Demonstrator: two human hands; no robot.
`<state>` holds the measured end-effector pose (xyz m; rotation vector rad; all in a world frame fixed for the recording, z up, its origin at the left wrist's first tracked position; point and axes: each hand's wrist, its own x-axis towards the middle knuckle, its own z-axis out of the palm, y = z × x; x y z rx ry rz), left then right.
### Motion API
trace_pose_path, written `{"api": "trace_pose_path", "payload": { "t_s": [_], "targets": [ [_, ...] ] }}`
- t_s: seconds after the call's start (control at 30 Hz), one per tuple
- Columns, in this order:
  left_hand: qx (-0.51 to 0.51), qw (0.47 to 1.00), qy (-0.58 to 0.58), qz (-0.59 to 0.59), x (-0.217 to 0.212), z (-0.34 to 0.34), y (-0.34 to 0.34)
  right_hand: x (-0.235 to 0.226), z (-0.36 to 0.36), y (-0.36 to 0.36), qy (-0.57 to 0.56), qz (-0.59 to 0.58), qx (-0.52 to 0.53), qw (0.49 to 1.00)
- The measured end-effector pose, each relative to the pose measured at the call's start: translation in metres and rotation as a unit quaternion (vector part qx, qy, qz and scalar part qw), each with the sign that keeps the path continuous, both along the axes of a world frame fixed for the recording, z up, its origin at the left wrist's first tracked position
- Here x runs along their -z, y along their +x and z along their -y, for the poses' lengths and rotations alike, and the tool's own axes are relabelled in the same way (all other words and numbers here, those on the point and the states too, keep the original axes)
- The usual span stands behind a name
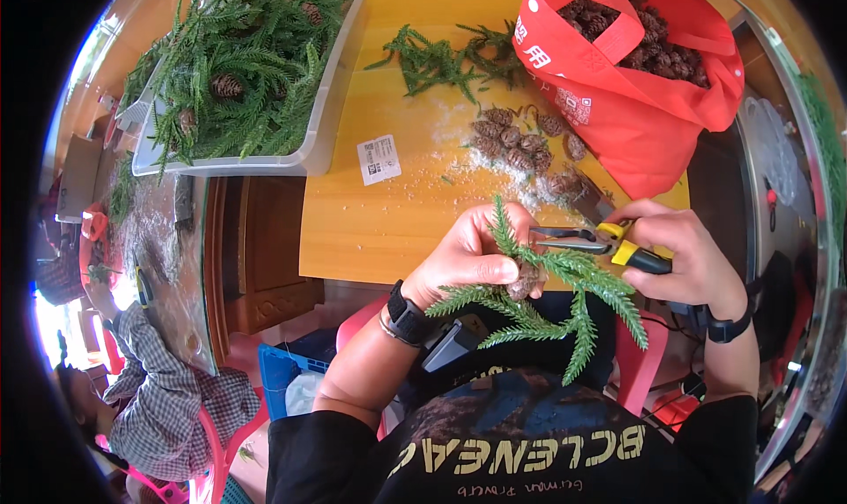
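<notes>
My left hand (pixel 481 259) pinches a green artificial pine sprig (pixel 565 283) with a pine cone (pixel 526 281) at its middle, held over my lap just off the table's front edge. Several needle branches fan out from the cone toward the right and down. In my right hand (pixel 684 248) are long-nosed pliers (pixel 604 244) with yellow and black handles. Their jaws point left and reach the sprig beside my left fingers. Whether the jaws grip a wire there is hidden.
A clear plastic bin (pixel 322 142) heaped with green sprigs stands at the left of the yellow table (pixel 353 239). Loose pine cones (pixel 516 142) lie mid-table among white flakes. A red bag (pixel 653 125) of cones stands at right. Another person in a checked shirt (pixel 176 398) works at far left.
</notes>
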<state>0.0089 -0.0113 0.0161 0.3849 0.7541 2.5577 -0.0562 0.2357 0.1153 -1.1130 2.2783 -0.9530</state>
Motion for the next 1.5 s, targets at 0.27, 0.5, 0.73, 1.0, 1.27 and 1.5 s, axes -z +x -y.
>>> {"api": "trace_pose_path", "payload": {
  "t_s": [0.27, 0.5, 0.73, 1.0, 1.27, 1.5],
  "targets": [
    [-0.026, 0.997, -0.037, 0.066, -0.01, -0.002, 0.003, -0.002, 0.012, 0.002, -0.009, -0.025, 0.0, 1.0],
    [-0.062, 0.994, -0.085, 0.032, -0.006, -0.002, -0.001, -0.015, 0.011, 0.002, 0.009, -0.089, 0.014, 0.996],
    [-0.136, 0.973, -0.182, 0.024, -0.011, -0.008, -0.004, -0.03, 0.012, 0.007, 0.065, -0.185, 0.04, 0.98],
    [-0.346, 0.799, -0.481, -0.109, -0.008, -0.021, -0.001, -0.025, 0.02, 0.025, 0.12, -0.231, 0.092, 0.961],
    [-0.434, 0.654, -0.565, -0.254, -0.008, -0.017, -0.005, -0.021, 0.02, 0.036, 0.106, -0.087, 0.147, 0.98],
    [-0.199, 0.951, -0.238, -0.01, -0.011, -0.009, -0.007, -0.001, -0.016, 0.014, 0.037, 0.086, 0.258, 0.962]
  ]
}}
